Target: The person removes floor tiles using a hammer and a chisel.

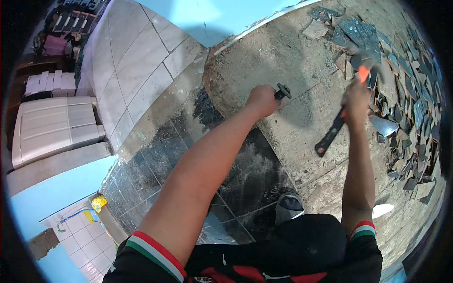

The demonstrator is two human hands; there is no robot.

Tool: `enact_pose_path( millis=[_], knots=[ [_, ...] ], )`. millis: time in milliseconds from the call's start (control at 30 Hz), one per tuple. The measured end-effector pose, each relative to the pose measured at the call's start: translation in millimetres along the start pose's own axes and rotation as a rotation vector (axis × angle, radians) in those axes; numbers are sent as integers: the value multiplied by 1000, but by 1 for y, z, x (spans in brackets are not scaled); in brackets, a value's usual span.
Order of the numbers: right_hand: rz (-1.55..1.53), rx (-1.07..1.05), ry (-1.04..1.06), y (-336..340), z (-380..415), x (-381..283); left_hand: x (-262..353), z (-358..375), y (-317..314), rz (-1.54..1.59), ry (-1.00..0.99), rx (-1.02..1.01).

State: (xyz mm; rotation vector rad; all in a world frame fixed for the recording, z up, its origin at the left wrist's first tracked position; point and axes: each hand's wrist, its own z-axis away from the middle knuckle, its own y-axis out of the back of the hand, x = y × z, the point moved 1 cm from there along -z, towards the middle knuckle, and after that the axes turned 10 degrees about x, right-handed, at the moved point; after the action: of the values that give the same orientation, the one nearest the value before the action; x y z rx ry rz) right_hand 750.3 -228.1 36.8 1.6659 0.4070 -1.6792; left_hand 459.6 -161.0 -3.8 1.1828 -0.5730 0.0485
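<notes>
My left hand (262,101) is wrapped round a chisel (283,91), whose dark, flared end sticks out past the thumb side; the rest is hidden by the fist. Below that hand, dark floor tiles (252,162) meet the bare, rough floor (302,134) along an edge. On the right, my right hand (357,104) grips a hammer (333,133) by its black and orange handle. The hammer's head is raised toward the rubble and blurred by motion.
Broken tile pieces (417,113) lie heaped along the right, with larger slabs (358,35) at the top. Light blue walls (203,21) border the floor. White tiles (137,61), a white boxy object (56,125) and a yellow bag (98,203) are at left. My shoe (289,207) stands near the tile edge.
</notes>
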Motion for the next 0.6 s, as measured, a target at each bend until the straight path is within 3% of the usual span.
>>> enact_pose_path(
  millis=[100, 300, 533, 600],
  knots=[
    [531, -576, -87, -30, 62, -9, -4, -4, -8, -80, -1, 18],
    [155, -478, -302, -17, 67, 14, 12, 14, 19, -16, 10, -32],
    [153, -314, -272, 30, 57, 42, 28, 118, 26, 125, -84, 204],
    [131, -309, -332, 40, 56, 54, 28, 154, 24, 256, -222, 328]
  ],
)
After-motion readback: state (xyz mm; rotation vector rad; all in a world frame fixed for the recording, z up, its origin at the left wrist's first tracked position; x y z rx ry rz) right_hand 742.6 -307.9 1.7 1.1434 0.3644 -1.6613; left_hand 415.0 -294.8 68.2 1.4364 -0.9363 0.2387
